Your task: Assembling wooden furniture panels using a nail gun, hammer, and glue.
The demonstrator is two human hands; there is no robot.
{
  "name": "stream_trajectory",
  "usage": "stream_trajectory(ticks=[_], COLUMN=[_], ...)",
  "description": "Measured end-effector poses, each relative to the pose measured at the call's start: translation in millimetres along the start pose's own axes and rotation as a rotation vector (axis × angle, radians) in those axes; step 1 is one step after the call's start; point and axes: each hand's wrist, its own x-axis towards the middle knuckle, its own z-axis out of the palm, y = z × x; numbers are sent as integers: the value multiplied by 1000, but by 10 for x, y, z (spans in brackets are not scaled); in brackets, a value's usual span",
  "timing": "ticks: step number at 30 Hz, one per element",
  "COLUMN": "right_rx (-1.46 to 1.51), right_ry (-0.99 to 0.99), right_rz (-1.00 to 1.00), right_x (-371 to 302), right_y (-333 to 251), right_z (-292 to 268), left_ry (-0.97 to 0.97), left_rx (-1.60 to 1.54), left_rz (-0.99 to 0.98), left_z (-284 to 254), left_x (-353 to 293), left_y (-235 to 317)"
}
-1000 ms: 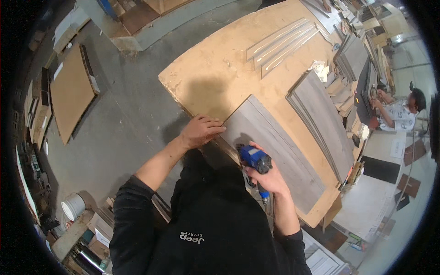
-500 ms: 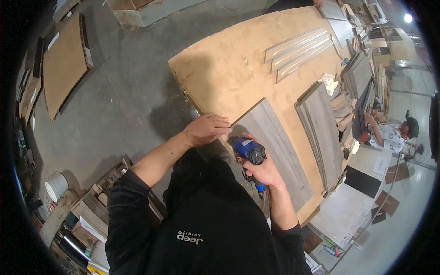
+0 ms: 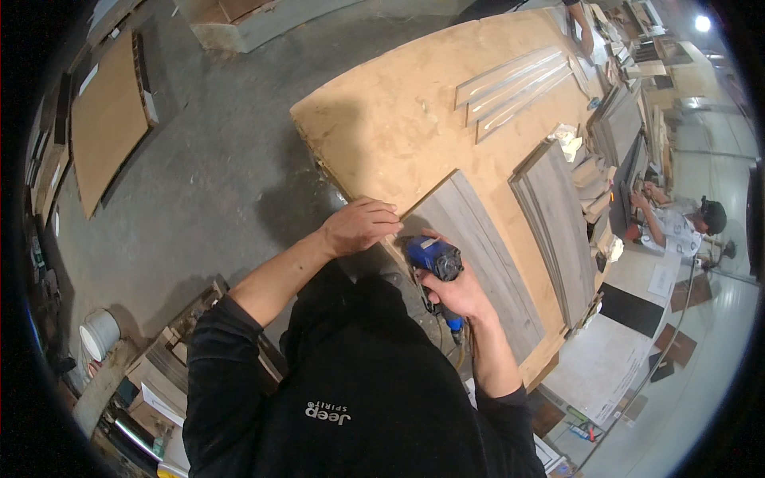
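Note:
A grey wood-grain board [image 3: 482, 259] lies along the near edge of the big tan table panel [image 3: 374, 127]. My left hand [image 3: 360, 225] is closed at the left end of this board, its fingers together over the corner; the thumb side is partly hidden. My right hand [image 3: 462, 291] wraps round the grip of a blue and black air nail gun [image 3: 433, 256], which has a hose at its lower end. The nail gun's head is at the board's near long edge, and its tip is hidden beneath the body.
Thin grey strips [image 3: 514, 88] lie farther back on the panel. A stack of grey boards [image 3: 554, 227] sits to the right. Beyond it, a co-worker [image 3: 677, 227] handles something; another person's arm [image 3: 583, 28] reaches in at the far end. A white bucket [image 3: 100, 333] stands at left.
My hands and the nail gun stay almost where they were. The far person's arm has come farther over the table end. The whole view has shifted slightly.

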Motion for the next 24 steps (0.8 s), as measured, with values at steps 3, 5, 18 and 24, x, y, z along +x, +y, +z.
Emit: stream_trajectory(ticks=[3,5,18,24], right_rx=[165,104,1,-78], right_ry=[-53,-16,-105,-84], right_rz=[-10,4,-38,-12], right_x=[35,48,261,251], right_y=[-20,-114,-194,-256], right_z=[-58,-109,-163,-175], left_ry=[26,48,118,129], left_rx=[-27,-23,-11,8], left_rz=[-4,1,4,27], left_z=[25,66,43,26], left_x=[8,-29,-62,-65], left_y=[6,28,111,117])
